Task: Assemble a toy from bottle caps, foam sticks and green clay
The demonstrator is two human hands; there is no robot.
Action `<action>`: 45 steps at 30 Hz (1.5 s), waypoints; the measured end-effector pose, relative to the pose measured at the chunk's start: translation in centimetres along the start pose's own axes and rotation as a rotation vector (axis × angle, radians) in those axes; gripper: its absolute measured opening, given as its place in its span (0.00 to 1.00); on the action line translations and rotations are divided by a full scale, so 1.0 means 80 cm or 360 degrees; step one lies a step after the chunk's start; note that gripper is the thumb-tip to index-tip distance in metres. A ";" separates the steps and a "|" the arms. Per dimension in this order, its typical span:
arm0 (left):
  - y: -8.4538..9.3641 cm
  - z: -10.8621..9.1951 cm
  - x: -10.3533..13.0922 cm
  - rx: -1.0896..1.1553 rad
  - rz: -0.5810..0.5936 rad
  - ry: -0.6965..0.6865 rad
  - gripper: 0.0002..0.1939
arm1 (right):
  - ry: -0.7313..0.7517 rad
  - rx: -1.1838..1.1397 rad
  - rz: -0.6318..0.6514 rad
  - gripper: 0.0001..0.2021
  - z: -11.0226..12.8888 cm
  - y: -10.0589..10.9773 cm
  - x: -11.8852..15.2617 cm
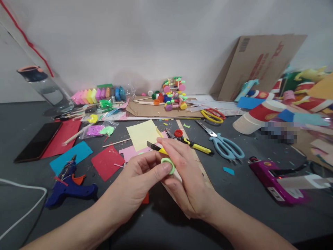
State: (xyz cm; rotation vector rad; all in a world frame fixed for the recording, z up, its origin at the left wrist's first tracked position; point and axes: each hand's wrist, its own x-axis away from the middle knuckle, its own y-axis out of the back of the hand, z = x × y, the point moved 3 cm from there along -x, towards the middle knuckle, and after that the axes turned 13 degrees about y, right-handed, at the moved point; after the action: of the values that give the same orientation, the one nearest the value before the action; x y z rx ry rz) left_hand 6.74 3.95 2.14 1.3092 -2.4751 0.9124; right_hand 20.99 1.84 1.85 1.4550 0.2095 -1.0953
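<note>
Both hands meet over the near middle of the dark table. Between thumb and curled fingers, my left hand (142, 177) pinches a small light-green piece (168, 164). My right hand (188, 175) is bent around a pale object (177, 176), mostly hidden by the palm and fingers, beside the green piece. Just beyond the fingertips lies a black and yellow craft knife (156, 146), its handle partly covered by the hands. A pale yellow sheet (143, 133) and pink paper (128, 151) lie behind the left hand.
A blue glue gun (70, 187), red square (107, 162) and phone (39, 141) are left. Blue scissors (223, 144), a paper cup (257, 116) and a purple device (278, 184) are right. Colourful wheeled models (174, 93) stand at the back near a bottle (49, 90).
</note>
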 end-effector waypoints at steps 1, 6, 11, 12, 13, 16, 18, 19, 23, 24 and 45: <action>0.000 -0.001 -0.001 0.0025 -0.0018 -0.0005 0.09 | 0.0001 -0.0003 -0.0007 0.29 0.000 0.000 0.000; 0.003 -0.004 -0.001 0.0062 -0.0084 -0.0038 0.08 | -0.0022 -0.0005 -0.0013 0.30 -0.001 0.000 0.001; 0.002 -0.003 0.001 0.0037 -0.0115 -0.0078 0.10 | 0.0013 0.0014 0.0022 0.29 0.003 0.000 0.001; 0.002 -0.003 0.001 0.0041 -0.0116 -0.0080 0.11 | 0.0014 0.0006 0.0019 0.30 0.003 -0.001 0.000; 0.001 -0.002 0.001 0.0050 -0.0117 -0.0076 0.12 | 0.0016 -0.0003 0.0013 0.30 0.004 -0.002 0.000; 0.000 0.001 0.000 0.0083 -0.0116 -0.0068 0.13 | 0.0011 -0.0020 -0.0009 0.30 0.006 -0.005 0.001; 0.000 0.002 -0.001 0.0087 -0.0114 -0.0077 0.11 | 0.0007 -0.0018 -0.0023 0.30 0.007 -0.007 0.002; 0.000 0.002 -0.001 0.0091 -0.0114 -0.0079 0.10 | 0.0013 -0.0018 -0.0032 0.31 0.007 -0.008 0.002; -0.002 0.000 -0.001 0.0158 -0.0091 -0.0096 0.09 | 0.0019 -0.0012 -0.0055 0.33 0.006 -0.009 0.003; -0.002 0.000 0.000 0.0168 -0.0094 -0.0111 0.08 | 0.0007 -0.0005 -0.0053 0.34 0.006 -0.009 0.003; 0.003 -0.001 0.001 0.0094 -0.0194 -0.0157 0.07 | 0.0075 0.0103 -0.0038 0.29 0.006 -0.007 -0.002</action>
State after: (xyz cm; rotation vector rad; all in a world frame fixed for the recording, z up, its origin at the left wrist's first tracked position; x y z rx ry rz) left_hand 6.46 4.01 2.12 1.5414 -2.4249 0.9197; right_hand 20.28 1.60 1.65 1.5406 0.2274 -1.0965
